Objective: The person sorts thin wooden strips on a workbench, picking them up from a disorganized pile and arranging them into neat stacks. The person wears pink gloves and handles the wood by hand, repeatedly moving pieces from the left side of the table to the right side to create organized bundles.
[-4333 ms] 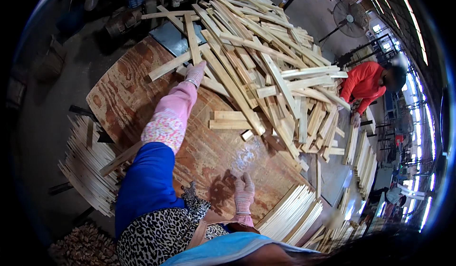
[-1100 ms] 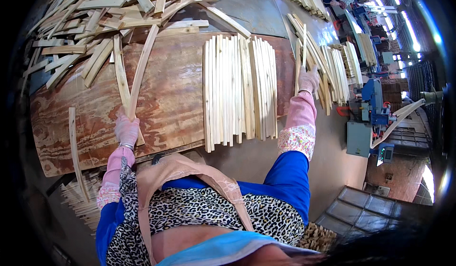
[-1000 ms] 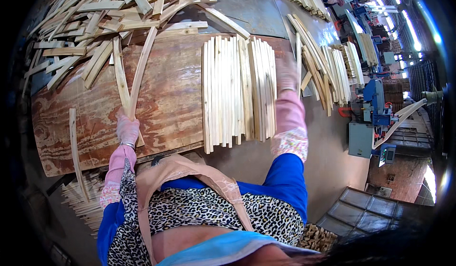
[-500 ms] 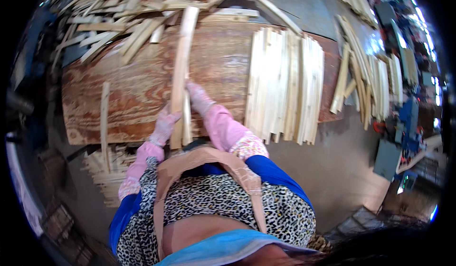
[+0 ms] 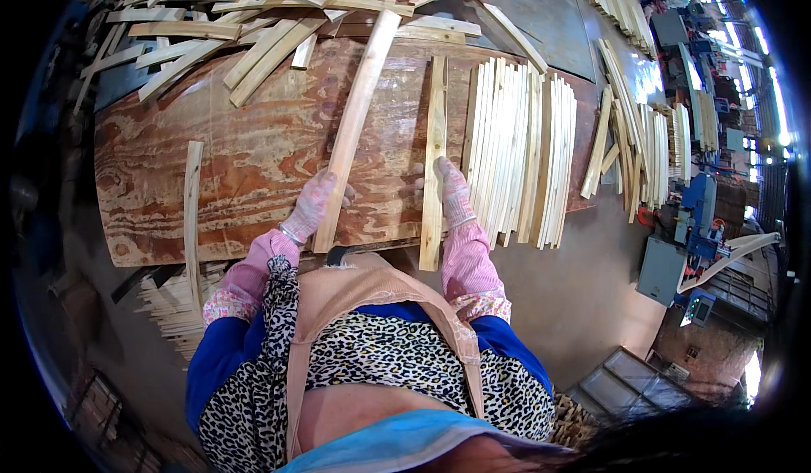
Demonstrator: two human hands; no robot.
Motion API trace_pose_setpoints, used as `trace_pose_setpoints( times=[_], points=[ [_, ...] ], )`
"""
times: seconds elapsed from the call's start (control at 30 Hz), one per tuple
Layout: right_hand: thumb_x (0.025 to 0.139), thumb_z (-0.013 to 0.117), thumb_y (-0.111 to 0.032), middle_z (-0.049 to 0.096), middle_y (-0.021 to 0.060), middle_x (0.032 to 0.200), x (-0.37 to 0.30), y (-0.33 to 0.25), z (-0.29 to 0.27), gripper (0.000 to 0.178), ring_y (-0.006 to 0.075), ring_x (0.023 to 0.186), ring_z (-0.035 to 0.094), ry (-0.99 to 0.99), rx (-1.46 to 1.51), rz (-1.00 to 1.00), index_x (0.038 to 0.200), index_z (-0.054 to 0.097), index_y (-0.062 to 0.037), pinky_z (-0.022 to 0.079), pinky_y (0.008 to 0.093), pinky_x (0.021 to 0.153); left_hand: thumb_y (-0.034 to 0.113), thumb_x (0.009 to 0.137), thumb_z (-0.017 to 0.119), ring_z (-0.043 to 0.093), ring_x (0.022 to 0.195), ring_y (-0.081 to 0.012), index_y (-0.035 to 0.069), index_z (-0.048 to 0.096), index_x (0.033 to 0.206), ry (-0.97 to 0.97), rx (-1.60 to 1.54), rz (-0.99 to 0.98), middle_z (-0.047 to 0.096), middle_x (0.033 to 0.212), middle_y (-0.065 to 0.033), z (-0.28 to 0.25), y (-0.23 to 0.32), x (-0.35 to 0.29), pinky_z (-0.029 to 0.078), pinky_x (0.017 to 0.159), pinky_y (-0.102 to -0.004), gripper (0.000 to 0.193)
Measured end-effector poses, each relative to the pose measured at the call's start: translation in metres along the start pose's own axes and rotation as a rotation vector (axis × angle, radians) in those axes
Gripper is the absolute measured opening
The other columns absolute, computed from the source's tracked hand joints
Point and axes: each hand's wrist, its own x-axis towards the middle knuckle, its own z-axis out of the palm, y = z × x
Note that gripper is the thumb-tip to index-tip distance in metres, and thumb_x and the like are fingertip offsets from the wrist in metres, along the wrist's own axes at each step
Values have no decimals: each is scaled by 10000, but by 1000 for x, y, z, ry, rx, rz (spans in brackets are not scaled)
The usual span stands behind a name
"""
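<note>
My left hand, in a pale knitted glove, is closed around the near part of a long wooden slat. This slat slants away from me, its far end by the heap of wood. In my gloved right hand is a second, yellower slat, gripped by its edges near the middle. It points away from me, just left of a row of slats laid side by side. Both held slats are over the worn plywood board.
Loose wooden pieces lie heaped at the far left. One slat overhangs the board's near left edge, above a slat stack. More slats lean at the right, with blue machinery beyond them.
My hands have moved apart. The right hand has carried a slat rightward toward the row, while the left hand's slat now slants further to the right at its far end.
</note>
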Motion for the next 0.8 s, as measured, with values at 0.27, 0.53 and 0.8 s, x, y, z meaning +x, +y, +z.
trace_pose_setpoints(
  times=[0.27,0.53,0.8],
  points=[
    [1038,565,-174,707,112,994,-2,-25,-2,276,219,710,715,147,-139,-136,1249,591,3,588,323,609,411,1083,506,700,821,-216,10,615,1237,-59,209,-105,728,999,-130,14,12,15,572,769,-348,444],
    [1005,520,-148,692,180,1099,-23,-23,-36,383,266,751,692,49,122,-203,1352,512,13,622,421,680,392,1025,551,585,1296,-401,-11,520,1457,-58,949,-18,629,1369,-275,73,-30,41,431,1100,-412,591],
    [992,612,-175,705,131,1073,-17,9,-131,428,228,812,698,255,147,-358,1374,546,8,619,374,702,423,969,592,633,1213,-421,-15,417,1528,-165,1036,-120,611,1375,-290,170,-31,74,491,1050,-449,732]
  ],
)
